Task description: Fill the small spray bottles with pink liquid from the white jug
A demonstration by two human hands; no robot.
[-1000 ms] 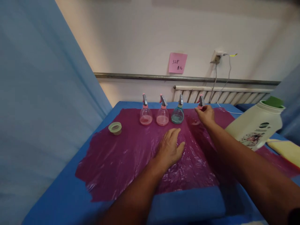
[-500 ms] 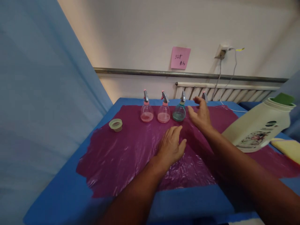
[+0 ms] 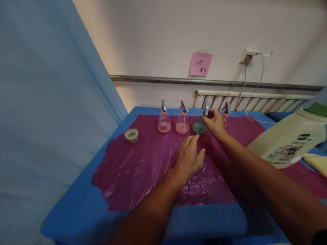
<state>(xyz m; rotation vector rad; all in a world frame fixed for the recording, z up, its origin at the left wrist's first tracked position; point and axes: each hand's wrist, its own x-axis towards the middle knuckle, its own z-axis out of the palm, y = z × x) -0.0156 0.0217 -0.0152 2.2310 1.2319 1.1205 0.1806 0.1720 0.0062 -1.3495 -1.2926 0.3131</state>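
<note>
A spray bottle with green liquid (image 3: 199, 128) stands on the purple plastic sheet (image 3: 143, 163). My right hand (image 3: 215, 123) has its fingers closed at the neck of this bottle, just under the grey trigger head. In front of it, my left hand (image 3: 188, 156) rests over the sheet, thumb apart and fingers stretched out, with nothing in it. To the left are two clear spray bottles with pink liquid, the nearer one (image 3: 182, 127) and the farther one (image 3: 164, 127). Another spray bottle (image 3: 226, 109) with a pink collar is partly hidden behind my right hand.
At the left of the sheet sits a small lidded tub (image 3: 132, 135). A big cream jug (image 3: 288, 143) with something green in its mouth leans at the right, near a yellow cloth-like item (image 3: 316, 162). Blue covering (image 3: 204, 221) borders the sheet; a curtain (image 3: 51, 102) hangs left.
My right hand has moved left and closed on the green-liquid spray bottle, which now looks slightly tilted. My left hand stays nearly in place. The view has shifted a little left.
</note>
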